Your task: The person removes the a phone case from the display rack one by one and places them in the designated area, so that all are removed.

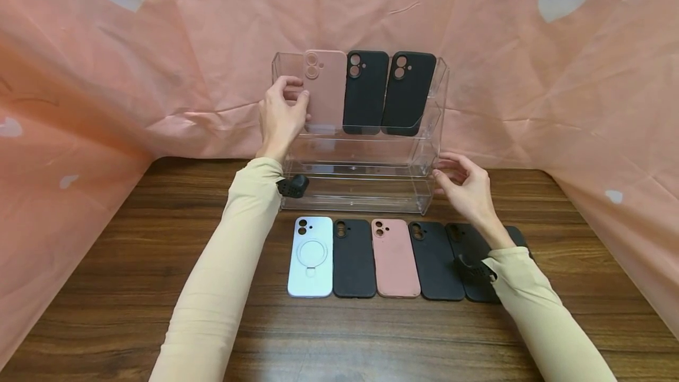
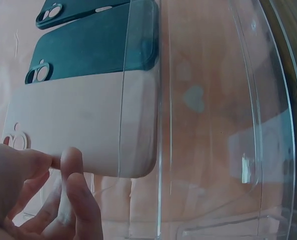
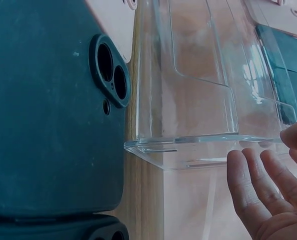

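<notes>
My left hand (image 1: 282, 112) pinches the edge of a pink phone case (image 1: 326, 90) between thumb and fingers. This case stands upright in the top tier of a clear acrylic display stand (image 1: 352, 187), leftmost there. Beside it stand a black phone case (image 1: 366, 90) and another black phone case (image 1: 409, 92), the latter tilted a little. Low at the stand's right side is my right hand (image 1: 467, 184), fingers fairly straight and fingertips against the clear side panel (image 3: 193, 150). Whether its thumb touches the panel is hard to tell.
In front of the stand, several cases lie in a row on the wooden table (image 1: 339, 341): a white case with a ring (image 1: 310, 258), a pink case (image 1: 395, 258) and black cases (image 1: 354, 258), some under my right wrist. Pink cloth (image 1: 223, 28) hangs behind.
</notes>
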A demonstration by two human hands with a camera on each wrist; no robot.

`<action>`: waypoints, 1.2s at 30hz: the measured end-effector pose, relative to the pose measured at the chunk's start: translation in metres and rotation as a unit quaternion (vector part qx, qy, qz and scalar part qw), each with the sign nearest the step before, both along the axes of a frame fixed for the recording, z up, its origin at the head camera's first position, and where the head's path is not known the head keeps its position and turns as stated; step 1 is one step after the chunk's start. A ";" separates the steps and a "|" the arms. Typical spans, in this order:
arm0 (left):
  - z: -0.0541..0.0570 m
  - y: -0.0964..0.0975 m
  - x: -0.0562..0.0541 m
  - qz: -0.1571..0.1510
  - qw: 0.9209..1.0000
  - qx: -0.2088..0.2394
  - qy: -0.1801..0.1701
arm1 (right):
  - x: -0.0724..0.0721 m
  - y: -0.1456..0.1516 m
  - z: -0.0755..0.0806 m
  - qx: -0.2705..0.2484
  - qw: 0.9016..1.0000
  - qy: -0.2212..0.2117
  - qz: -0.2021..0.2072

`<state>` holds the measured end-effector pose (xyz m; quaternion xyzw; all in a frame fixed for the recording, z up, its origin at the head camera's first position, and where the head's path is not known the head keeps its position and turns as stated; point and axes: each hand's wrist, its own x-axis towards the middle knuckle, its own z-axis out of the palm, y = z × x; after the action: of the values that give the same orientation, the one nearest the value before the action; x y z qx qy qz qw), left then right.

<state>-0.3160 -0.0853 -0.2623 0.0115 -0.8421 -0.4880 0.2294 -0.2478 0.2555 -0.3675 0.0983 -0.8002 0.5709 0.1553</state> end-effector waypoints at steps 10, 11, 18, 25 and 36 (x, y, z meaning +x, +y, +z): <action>-0.001 -0.004 0.001 -0.027 0.999 -0.007 0.017 | -0.001 0.001 -0.002 0.005 1.000 0.002 0.003; -0.001 -0.004 0.000 -0.028 0.999 -0.009 0.019 | -0.001 0.000 -0.002 0.004 1.000 0.002 0.003; 0.000 -0.004 0.000 -0.044 0.999 -0.007 0.020 | -0.001 0.001 -0.001 -0.010 1.000 -0.006 0.006; 0.000 -0.004 0.000 -0.065 0.997 0.022 0.024 | -0.002 0.000 -0.002 -0.007 1.000 -0.005 0.012; -0.001 -0.004 0.005 -0.062 0.996 0.038 0.053 | -0.004 0.001 -0.002 -0.007 1.000 -0.007 0.010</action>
<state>-0.3109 -0.0891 -0.2630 -0.0585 -0.8086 -0.5330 0.2424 -0.2514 0.2562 -0.3697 0.1008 -0.7966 0.5784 0.1444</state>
